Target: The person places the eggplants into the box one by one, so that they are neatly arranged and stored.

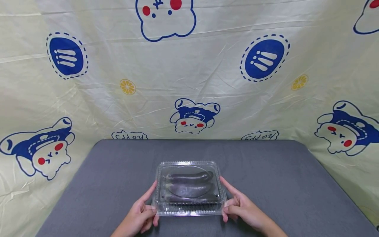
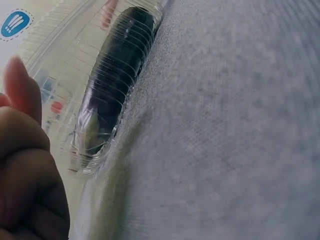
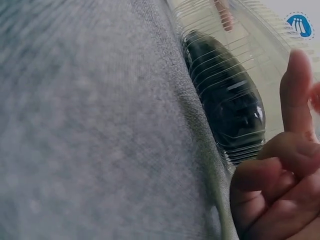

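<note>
A clear plastic clamshell container (image 1: 189, 208) rests on the grey table, its ribbed lid closed. Inside it lie long dark purple eggplants (image 1: 190, 190) side by side, seen through the lid. My left hand (image 1: 141, 212) holds the near left corner, thumb at the rim and index finger stretched along the left side. On the opposite side my right hand (image 1: 241, 207) grips the near right corner in the same way. Through the ribbed front wall, the left wrist view shows one glossy eggplant (image 2: 112, 75); the right wrist view shows the curled fingers (image 3: 265, 172) beside that wall.
The table (image 1: 266, 171) is covered in grey cloth. Behind it and along both sides hangs a pale curtain (image 1: 207, 65) printed with cartoon figures, blue badges and orange slices.
</note>
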`<action>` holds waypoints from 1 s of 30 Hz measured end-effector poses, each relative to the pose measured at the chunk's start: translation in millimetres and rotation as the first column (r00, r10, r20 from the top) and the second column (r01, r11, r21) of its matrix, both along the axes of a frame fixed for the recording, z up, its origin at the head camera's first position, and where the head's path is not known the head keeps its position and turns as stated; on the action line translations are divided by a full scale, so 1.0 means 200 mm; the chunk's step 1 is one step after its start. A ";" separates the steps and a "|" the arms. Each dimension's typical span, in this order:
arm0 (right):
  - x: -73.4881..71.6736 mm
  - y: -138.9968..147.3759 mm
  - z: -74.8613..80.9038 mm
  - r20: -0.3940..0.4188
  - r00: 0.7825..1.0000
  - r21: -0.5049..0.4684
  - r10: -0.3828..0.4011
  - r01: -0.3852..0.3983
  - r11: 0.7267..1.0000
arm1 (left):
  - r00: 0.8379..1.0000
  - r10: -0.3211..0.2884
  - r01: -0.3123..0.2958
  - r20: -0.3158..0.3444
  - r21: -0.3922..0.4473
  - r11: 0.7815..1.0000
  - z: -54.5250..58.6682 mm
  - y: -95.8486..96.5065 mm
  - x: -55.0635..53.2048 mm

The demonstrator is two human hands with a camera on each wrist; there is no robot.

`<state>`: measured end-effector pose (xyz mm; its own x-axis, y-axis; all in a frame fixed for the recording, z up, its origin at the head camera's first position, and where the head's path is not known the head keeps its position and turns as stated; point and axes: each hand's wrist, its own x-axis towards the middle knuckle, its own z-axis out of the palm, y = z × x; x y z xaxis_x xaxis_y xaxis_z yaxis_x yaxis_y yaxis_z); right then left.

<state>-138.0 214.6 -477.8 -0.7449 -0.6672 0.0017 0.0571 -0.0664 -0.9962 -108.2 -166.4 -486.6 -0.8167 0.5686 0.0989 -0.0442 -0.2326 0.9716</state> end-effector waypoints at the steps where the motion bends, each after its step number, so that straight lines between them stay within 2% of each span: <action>1: 0.00 0.00 0.00 0.007 1.000 0.018 -0.006 0.006 1.000 | 1.000 0.008 -0.008 0.002 -0.013 1.000 0.00 0.00 0.00; 5: 0.00 0.00 0.00 0.014 1.000 0.063 -0.024 0.023 0.998 | 0.999 0.036 -0.035 0.010 -0.065 0.997 0.01 0.00 0.01; 9: 0.00 0.01 -0.01 -0.036 0.999 -0.002 0.003 -0.003 1.000 | 0.998 0.050 -0.046 0.035 -0.103 0.994 0.02 0.01 0.01; 12: 0.00 0.01 -0.01 -0.074 0.997 -0.044 0.017 -0.020 0.999 | 0.999 0.044 -0.042 0.031 -0.079 0.996 0.03 0.01 0.01; 14: 0.00 0.01 0.00 -0.086 0.996 -0.040 0.005 -0.008 0.999 | 0.999 0.048 -0.047 0.004 -0.068 0.997 0.04 0.01 0.01; 17: 0.00 0.00 0.00 -0.150 0.988 -0.006 -0.022 0.021 1.000 | 0.995 0.090 -0.093 -0.034 -0.126 0.988 0.04 0.02 0.01; 19: 0.01 -0.01 0.01 -0.203 0.978 0.033 -0.049 0.057 0.998 | 0.989 0.136 -0.143 -0.051 -0.198 0.970 0.05 0.04 0.02; 22: 0.02 -0.03 0.02 -0.246 0.963 0.125 -0.109 0.142 0.982 | 0.978 0.207 -0.207 -0.029 -0.293 0.933 0.06 0.06 0.02; 27: 0.03 -0.08 0.05 -0.187 0.953 0.255 -0.236 0.280 0.926 | 0.945 0.325 -0.295 0.017 -0.383 0.876 0.08 0.11 0.02; 30: 0.03 -0.10 0.08 -0.157 0.947 0.288 -0.280 0.315 0.904 | 0.918 0.396 -0.350 0.025 -0.419 0.838 0.09 0.14 0.02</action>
<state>-132.1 194.7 -462.8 -0.9156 -0.3954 -0.0738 -0.0277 0.2450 -0.9691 -104.8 -139.0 -469.5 -0.9670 0.1906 -0.1690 -0.1408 0.1533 0.9781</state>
